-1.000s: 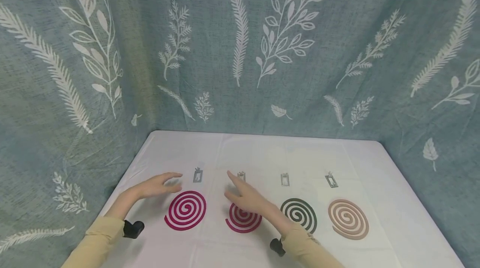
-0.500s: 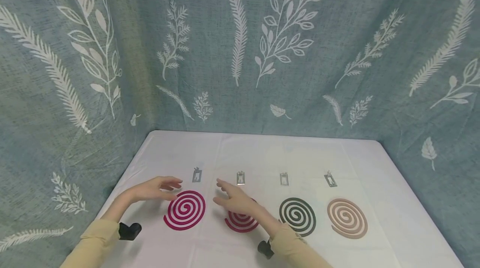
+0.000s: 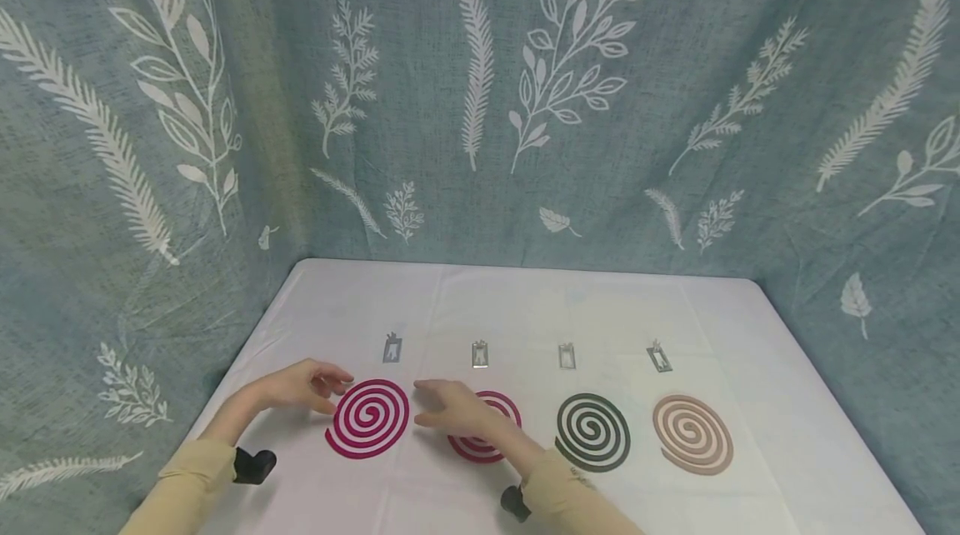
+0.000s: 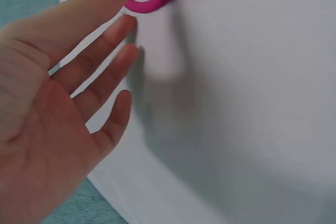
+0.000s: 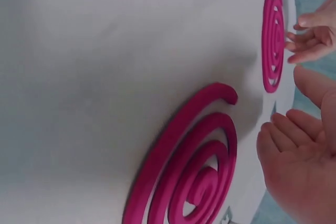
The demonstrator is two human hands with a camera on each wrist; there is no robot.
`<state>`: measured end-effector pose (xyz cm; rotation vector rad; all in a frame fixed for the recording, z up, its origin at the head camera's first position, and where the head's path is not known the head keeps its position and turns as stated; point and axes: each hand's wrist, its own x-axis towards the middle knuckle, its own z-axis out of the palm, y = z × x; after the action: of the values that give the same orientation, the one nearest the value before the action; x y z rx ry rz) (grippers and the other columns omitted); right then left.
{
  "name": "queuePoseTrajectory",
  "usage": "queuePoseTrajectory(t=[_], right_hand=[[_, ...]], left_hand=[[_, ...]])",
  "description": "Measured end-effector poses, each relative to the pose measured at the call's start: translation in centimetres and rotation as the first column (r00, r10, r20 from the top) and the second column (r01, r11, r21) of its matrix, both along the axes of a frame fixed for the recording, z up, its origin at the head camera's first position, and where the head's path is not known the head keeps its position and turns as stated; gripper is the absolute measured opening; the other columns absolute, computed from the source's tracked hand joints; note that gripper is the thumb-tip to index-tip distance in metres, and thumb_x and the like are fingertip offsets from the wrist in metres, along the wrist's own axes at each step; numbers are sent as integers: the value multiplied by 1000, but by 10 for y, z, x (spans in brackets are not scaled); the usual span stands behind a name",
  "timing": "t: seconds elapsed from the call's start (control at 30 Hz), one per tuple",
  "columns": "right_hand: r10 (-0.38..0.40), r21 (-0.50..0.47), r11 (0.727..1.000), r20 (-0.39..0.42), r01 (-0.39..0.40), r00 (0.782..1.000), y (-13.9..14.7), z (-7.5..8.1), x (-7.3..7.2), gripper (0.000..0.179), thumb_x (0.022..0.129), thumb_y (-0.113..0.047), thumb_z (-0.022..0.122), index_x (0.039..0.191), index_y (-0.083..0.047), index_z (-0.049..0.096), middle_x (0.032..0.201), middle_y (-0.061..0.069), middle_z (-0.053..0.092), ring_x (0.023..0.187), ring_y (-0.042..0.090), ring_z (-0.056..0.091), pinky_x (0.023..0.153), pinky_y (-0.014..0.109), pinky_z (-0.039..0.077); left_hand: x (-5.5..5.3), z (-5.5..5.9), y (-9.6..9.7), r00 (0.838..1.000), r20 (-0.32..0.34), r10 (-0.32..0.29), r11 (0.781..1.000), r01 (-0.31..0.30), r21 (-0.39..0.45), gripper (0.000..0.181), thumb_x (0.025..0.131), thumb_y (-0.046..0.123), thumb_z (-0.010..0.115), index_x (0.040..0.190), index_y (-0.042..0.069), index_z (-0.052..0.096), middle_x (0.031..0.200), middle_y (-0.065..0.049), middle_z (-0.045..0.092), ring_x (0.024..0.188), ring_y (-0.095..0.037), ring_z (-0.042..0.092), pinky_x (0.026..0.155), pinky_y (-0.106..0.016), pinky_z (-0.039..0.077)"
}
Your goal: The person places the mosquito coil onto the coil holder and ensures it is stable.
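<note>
While the left hand (image 3: 302, 385) and right hand (image 3: 456, 412) hover either side of the leftmost magenta coil (image 3: 369, 415), fingers loosely parted and holding nothing, it lies flat on the white table (image 3: 600, 306), apparently flanked so both edges are reachable.

– Able to say what sort of place?
– Only roughly: seems a curtained-off tabletop booth. Can't tell whether inside a home, lab or studio.
– Judging by what?
– By the blue-green leaf-print curtain (image 3: 465, 206), filling the upper half and hanging down both edges of the frame. Also by the white-covered table (image 3: 600, 302) across the lower middle, hemmed in behind and on both sides, with mosquito coils (image 3: 371, 415) and metal coil stands (image 3: 480, 355) set out in spaced rows.
</note>
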<state>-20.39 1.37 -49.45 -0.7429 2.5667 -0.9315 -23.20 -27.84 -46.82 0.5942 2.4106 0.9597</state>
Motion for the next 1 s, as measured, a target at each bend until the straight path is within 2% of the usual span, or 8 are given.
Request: queuePoseTrajectory(t=[0.13,0.27,0.53,0.7,0.83,1.0], right_hand=[[38,25,999,-52,-37,998,-5,-5,2,56,87,-23,68,137,-8,49,139,6,53,132,20,47,108,31,40],[49,30,998,-86,-47,995,-10,-10,4,56,86,-21,69,137,-7,49,140,7,53,131,19,48,107,30,41],[1,86,996,-112,8,994,-18,-10,0,56,84,-21,72,135,-10,52,140,4,52,131,18,48,106,29,41],[-29,150,987,-144,51,989,-23,-8,-2,55,81,-22,74,132,-13,56,138,1,55,128,18,51,105,30,42],[-34,191,979,-179,69,983,-26,-5,-1,54,79,-23,76,130,-15,59,135,-1,58,125,18,53,104,29,43],[-53,172,981,-196,88,979,-26,-5,2,54,76,-22,78,127,-15,60,134,-2,58,122,18,55,102,28,44]], left_hand=[[1,-7,-2,1000,-12,-4,1000,4,17,46,75,6,75,117,-9,60,94,-10,64,83,-16,54,68,-21,47],[1,-11,-2,1000,-11,-8,999,8,33,46,74,5,75,116,-8,60,87,-7,59,77,-12,49,64,-20,43],[2,-14,3,999,-12,40,999,-40,-9,46,72,5,78,115,2,62,83,-4,53,77,-15,45,63,-21,40],[2,-14,5,999,-14,52,999,-52,-12,45,71,2,77,113,3,61,82,-5,52,77,-18,44,61,-22,39],[1,-14,5,999,-9,42,999,-42,3,46,70,1,78,113,3,60,82,-6,51,76,-18,43,61,-22,39],[0,-17,2,1000,15,24,999,-24,29,50,69,1,80,114,2,58,82,-6,50,76,-17,42,62,-22,38]])
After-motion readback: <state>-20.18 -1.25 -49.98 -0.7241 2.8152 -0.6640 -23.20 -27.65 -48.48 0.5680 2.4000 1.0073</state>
